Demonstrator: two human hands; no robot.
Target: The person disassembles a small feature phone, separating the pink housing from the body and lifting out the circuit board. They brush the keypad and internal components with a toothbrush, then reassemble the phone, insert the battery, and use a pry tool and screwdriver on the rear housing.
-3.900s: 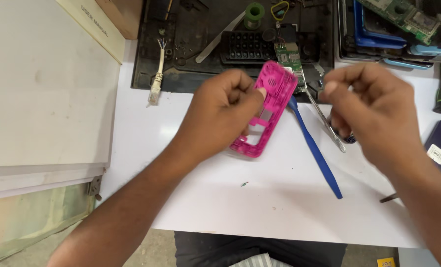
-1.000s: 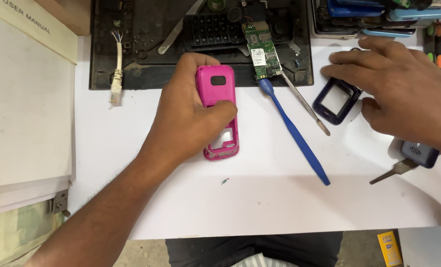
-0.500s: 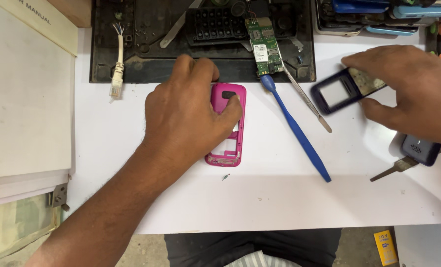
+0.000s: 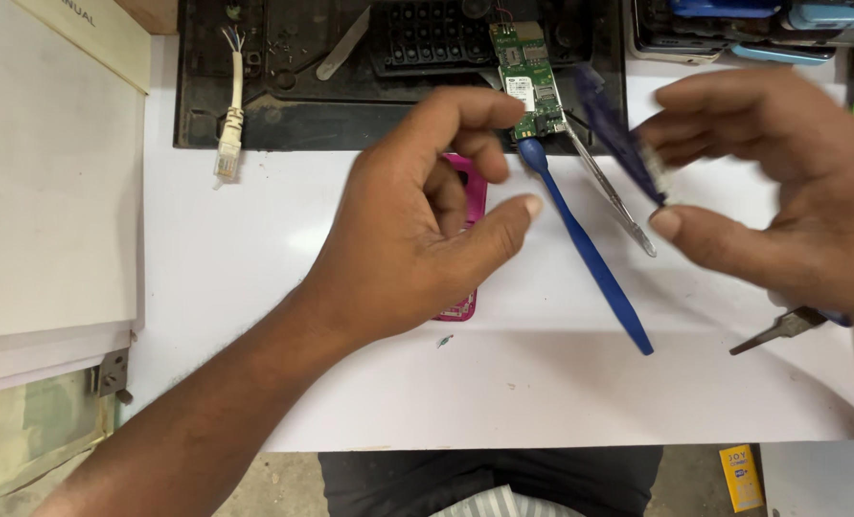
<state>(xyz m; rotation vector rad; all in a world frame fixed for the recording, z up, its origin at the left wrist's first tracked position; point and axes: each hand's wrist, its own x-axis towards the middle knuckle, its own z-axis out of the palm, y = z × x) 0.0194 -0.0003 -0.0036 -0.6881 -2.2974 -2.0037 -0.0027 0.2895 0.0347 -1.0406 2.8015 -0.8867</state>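
My left hand [image 4: 417, 220] hovers over the pink phone housing [image 4: 467, 196], which lies on the white table [image 4: 350, 383]; its fingers are curled and apart, holding nothing. Most of the pink housing is hidden under that hand. My right hand [image 4: 781, 191] is raised at the right and pinches a dark blue phone frame [image 4: 623, 139] between thumb and fingers; the frame is blurred. A blue plastic pry tool [image 4: 590, 254] lies diagonally between the hands, with metal tweezers [image 4: 609, 191] beside it. A green circuit board [image 4: 527, 77] rests at the black mat's edge.
A black work mat [image 4: 283, 105] spans the back, with a white network cable end [image 4: 227, 124] on its left. A stack of white papers [image 4: 44, 191] fills the left side. Phone parts [image 4: 733, 29] lie at the back right. A metal tool tip [image 4: 781, 330] pokes out under my right hand.
My left hand has lifted off the pink housing and opened. My right hand has raised the dark blue frame and brought it leftward toward the centre.
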